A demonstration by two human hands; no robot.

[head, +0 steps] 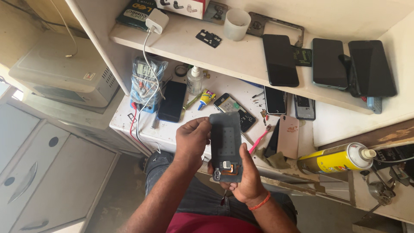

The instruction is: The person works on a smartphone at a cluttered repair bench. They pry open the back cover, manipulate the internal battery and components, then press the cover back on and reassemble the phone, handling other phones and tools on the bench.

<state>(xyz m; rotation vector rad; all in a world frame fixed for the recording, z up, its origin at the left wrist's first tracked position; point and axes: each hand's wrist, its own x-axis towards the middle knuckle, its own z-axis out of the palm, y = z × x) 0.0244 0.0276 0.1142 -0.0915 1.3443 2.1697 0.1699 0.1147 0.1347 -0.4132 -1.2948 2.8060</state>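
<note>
Phone back panel [225,140], one, gripped by left hand [190,140] and right hand [244,183], beside perhaps eight phones.

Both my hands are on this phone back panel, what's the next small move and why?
Probably steady the back panel with the left hand and work at the small metal part near its lower end, since the right hand already sits there with a thin tool tucked beneath.

The flat, dark grey rectangular phone back panel [226,144] stands upright above the lap, inner side showing, with a small silvery part near its lower end.
</note>
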